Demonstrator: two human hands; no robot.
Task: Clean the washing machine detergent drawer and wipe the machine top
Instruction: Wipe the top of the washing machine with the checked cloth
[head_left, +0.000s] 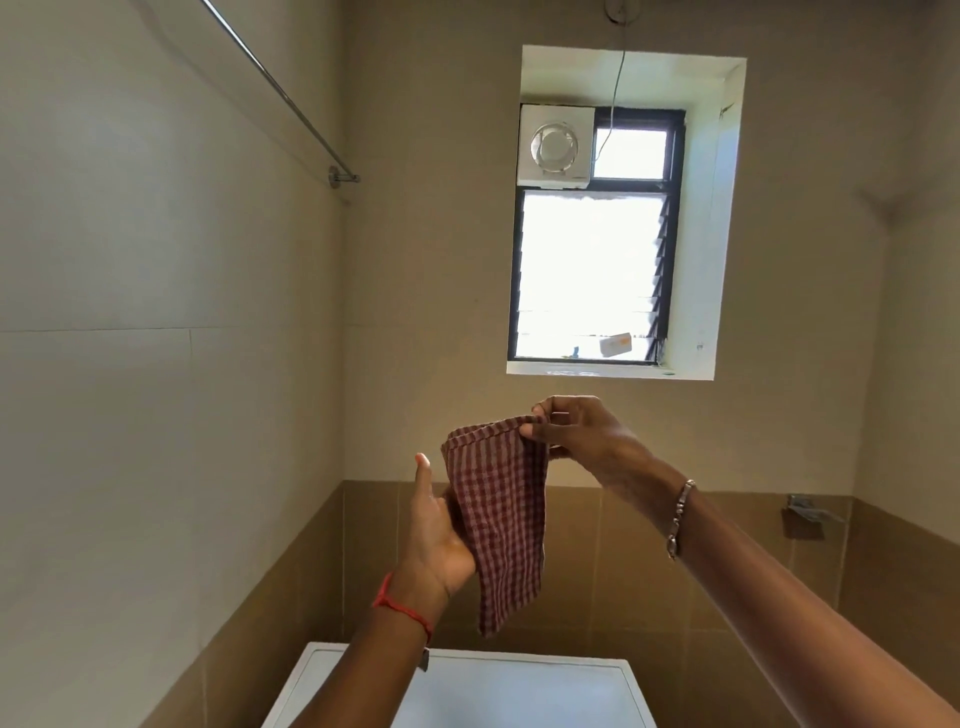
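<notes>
Right forearm (831, 623) raised over the washing machine top (519, 691); right hand (576, 431) pinching the checked cloth (498, 519) by its upper corner, left hand (441, 525) behind it, thumb straight, fingers hidden. Detergent drawer unseen. Could slip from so light a pinch, dropping behind the machine.

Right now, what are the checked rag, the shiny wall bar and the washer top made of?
The rag: woven cotton, probably; it hangs limp, its checks look woven in. The bar: polished metal, likely steel; it shows bright glints. The washer top: smooth glossy white, painted metal or plastic; can't tell which.
</notes>
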